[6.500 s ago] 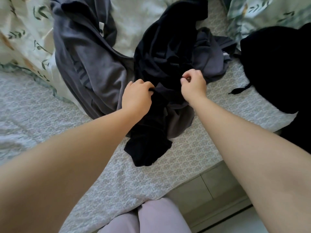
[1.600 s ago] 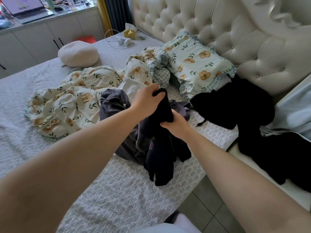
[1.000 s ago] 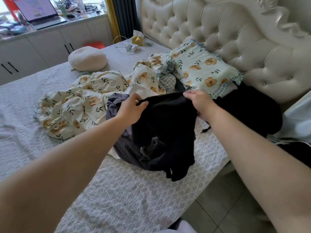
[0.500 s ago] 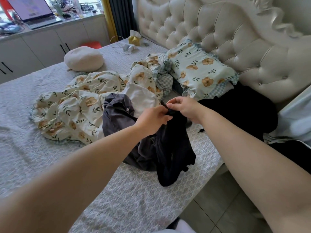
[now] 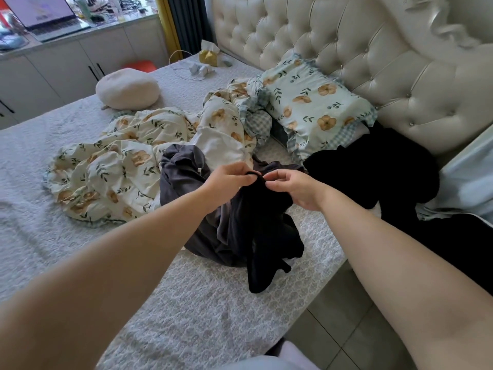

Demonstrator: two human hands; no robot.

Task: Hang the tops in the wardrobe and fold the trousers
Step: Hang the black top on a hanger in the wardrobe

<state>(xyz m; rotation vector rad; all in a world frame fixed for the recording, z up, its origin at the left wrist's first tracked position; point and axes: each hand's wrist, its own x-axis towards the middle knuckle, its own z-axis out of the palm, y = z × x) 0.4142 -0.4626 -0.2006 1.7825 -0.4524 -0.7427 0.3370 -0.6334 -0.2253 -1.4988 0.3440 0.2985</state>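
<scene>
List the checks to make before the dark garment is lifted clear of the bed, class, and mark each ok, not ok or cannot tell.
1. Left hand grips the dark garment at its top edge: ok.
2. Right hand pinches the same edge: ok.
3. Dark garment free of the grey garment beside it: cannot tell, the two lie bunched together.
4. Known to be a top or trousers: cannot tell, it hangs crumpled.
5. Lower end rests on the bed, not on the floor: ok.
</scene>
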